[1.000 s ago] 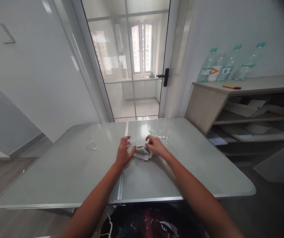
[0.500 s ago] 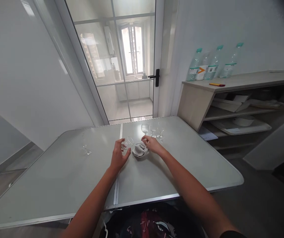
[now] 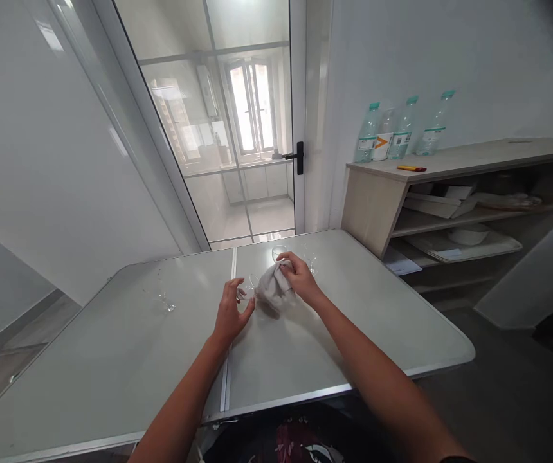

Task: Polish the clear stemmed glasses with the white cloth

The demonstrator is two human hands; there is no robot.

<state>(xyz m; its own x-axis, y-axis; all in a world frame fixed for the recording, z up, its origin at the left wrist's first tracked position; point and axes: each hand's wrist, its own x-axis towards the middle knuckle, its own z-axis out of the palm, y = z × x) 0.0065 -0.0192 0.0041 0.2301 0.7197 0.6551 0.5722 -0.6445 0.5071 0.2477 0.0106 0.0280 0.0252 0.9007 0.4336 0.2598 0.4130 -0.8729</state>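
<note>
My right hand pinches a grey cloth and holds it lifted off the grey table. My left hand curls its fingers around a clear stemmed glass that stands just left of the cloth. More clear glasses stand behind my right hand, partly hidden by it. Far to the left, another glass stands alone on the table.
A glass door with a black handle is beyond the table. To the right stands a wooden shelf unit with water bottles and a pen on top. The table has a seam down its middle.
My right hand has picked the cloth up off the table. My left hand stays at the glass. The camera view has shifted a little.
</note>
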